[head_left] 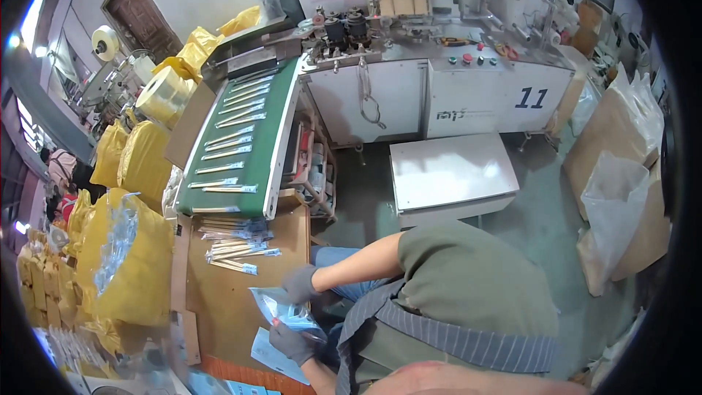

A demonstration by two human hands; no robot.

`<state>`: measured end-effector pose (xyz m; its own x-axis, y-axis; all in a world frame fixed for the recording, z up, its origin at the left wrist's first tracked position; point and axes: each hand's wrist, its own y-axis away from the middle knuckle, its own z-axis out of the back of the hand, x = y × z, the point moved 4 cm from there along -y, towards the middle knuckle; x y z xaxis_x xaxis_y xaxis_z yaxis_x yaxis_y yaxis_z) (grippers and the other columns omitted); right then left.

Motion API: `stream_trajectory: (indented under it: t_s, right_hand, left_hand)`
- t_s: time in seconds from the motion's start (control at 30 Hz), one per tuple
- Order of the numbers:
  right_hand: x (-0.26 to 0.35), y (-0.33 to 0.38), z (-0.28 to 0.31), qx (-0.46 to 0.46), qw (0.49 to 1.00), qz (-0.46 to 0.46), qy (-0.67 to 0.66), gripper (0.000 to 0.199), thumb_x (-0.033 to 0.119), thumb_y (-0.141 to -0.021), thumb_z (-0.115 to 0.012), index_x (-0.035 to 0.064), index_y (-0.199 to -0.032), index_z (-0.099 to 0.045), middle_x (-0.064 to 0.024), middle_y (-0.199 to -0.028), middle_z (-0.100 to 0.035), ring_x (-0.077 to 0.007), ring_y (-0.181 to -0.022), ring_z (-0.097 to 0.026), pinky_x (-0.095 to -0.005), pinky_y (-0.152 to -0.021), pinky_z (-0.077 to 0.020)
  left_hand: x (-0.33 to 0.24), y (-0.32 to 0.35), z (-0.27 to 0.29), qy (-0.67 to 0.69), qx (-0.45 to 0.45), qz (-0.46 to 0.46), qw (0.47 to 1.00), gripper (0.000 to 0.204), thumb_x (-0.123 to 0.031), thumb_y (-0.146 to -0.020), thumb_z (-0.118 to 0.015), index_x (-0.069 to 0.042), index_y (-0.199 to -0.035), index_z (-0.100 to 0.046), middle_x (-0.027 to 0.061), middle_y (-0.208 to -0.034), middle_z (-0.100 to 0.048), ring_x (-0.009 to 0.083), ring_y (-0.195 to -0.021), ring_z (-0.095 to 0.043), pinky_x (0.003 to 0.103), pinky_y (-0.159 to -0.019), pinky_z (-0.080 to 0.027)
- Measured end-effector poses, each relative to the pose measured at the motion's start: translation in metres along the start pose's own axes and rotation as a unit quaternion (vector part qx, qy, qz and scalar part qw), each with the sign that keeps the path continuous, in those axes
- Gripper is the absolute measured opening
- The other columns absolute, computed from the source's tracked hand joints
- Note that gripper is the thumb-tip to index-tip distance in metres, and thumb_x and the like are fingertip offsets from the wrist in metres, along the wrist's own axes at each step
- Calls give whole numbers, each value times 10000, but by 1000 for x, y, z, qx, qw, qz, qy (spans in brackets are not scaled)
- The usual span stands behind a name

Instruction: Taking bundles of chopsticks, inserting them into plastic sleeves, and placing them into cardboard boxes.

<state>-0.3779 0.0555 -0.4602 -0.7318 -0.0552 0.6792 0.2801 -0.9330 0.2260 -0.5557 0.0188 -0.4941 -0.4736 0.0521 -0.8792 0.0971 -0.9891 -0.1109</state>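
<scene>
A pale blue, see-through plastic bag is between my two grey-gloved hands, over the edge of a brown board tabletop. My left hand grips its lower side, with a small red spot by the fingertips. My right hand is closed at the bag's upper edge; its fingertips are partly hidden. Under the left hand lies a flat light blue sheet or bag. Ahead of my hands, a loose pile of slim wrapped wooden sticks with blue-and-white ends rests on the board.
A green conveyor belt carries several slim stick packets down to the board. Large yellow sacks stand at the left. A white machine cabinet stands behind, with a white box before it. Cardboard and clear bags are at right.
</scene>
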Motion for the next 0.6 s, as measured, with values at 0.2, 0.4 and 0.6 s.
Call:
stream_trajectory:
  t_s: [0.2,0.4,0.6]
  right_hand:
    - [33,23,-12,-202,862,418,205,305,283,-747,-620,59,-952,-642,-191,-835,-662,-358,-814,-643,-449,-695,-486]
    - [23,-21,-42,43,923,352,152,288,276,-734,-651,78,-943,-659,-151,-846,-673,-329,-774,-645,-435,-689,-495]
    - [32,-39,-69,47,884,425,189,219,283,-727,-630,107,-855,-655,-99,-839,-650,-311,-780,-621,-421,-726,-478]
  left_hand:
    - [-31,15,-12,-117,60,-162,978,279,-222,-829,-538,42,-834,-628,184,-749,-645,353,-684,-603,420,-612,-438]
    - [-47,18,8,-76,31,-25,996,250,-218,-808,-555,26,-756,-568,187,-727,-618,357,-715,-607,428,-616,-435]
    - [-79,33,13,-295,-14,-140,945,239,-235,-826,-508,-12,-745,-532,200,-740,-556,394,-698,-546,468,-602,-405]
